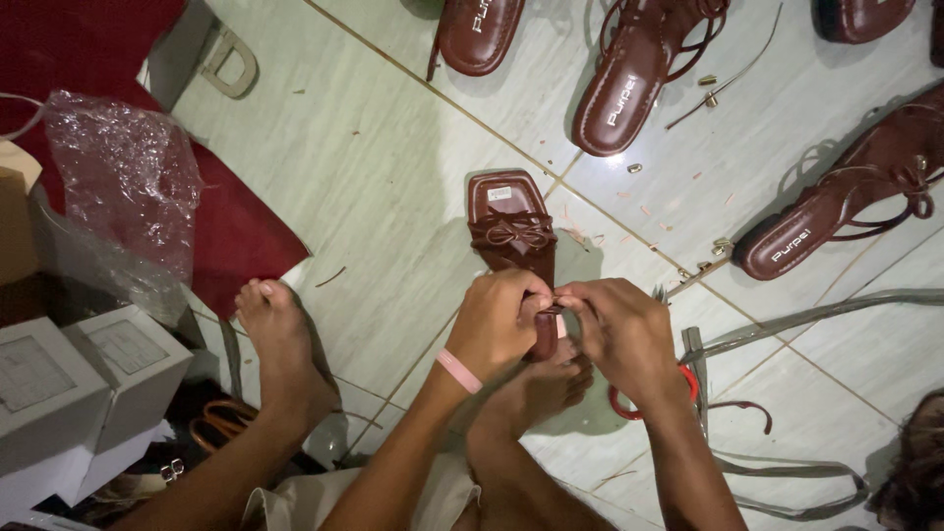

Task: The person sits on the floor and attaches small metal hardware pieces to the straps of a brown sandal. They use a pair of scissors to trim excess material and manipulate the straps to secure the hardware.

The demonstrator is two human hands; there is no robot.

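I see my left hand (501, 324) and right hand (621, 329) meeting just below the middle of the frame, both pinched narrow on the heel end of a brown bow sandal (511, 231) that lies flat on the pale tiled floor (393, 187). The fingertips (551, 298) touch each other there, and my knuckles hide what they grip, so I cannot tell which part it is. A pink wristband (458, 371) sits on the left wrist. My foot (536, 388) rests directly under the hands, and the other foot (280, 349) lies further left. Red-handled scissors (688, 379) lie partly hidden behind the right hand. More brown sandals (629, 79) spread across the top and right. Crumpled clear plastic (123, 187) and white boxes (88, 379) crowd the left edge, beside red cloth (231, 236).
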